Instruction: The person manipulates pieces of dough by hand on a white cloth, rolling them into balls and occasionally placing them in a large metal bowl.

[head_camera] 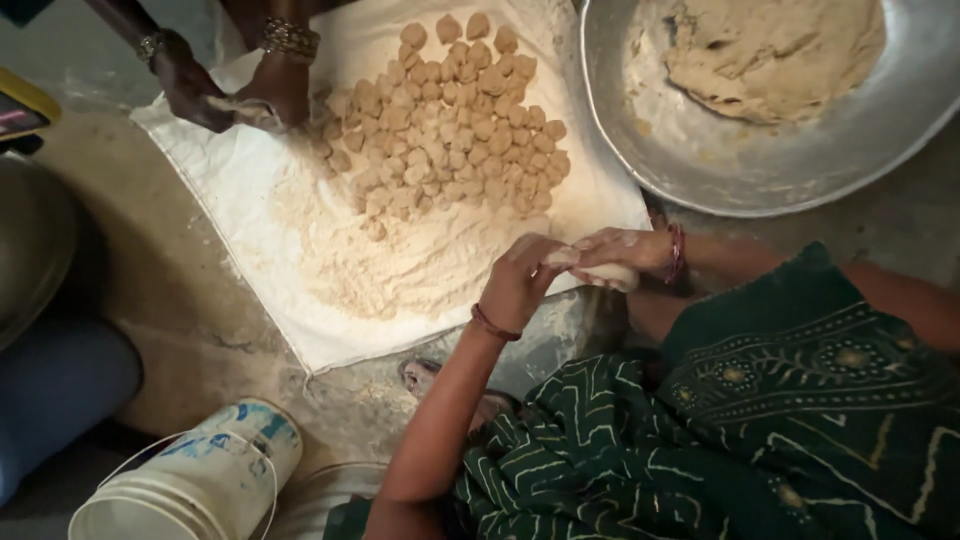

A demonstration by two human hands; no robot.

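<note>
My left hand (518, 283) and my right hand (628, 250) meet over the near edge of a white cloth (225, 185), with a pale piece of dough (597, 270) pressed between them. Both hands are dusted with flour. Just beyond them lies a heap of loose flour (400, 255), and behind that a pile of several small dough balls (450, 120). A large lump of dough (770, 50) rests in a wide metal basin (800, 170) at the upper right.
Another person's two hands (240, 95), wearing bangles, work at the cloth's far left corner beside the balls. A white bucket (195, 480) stands at the lower left, a dark metal vessel (30, 240) at the left edge. The floor is bare concrete.
</note>
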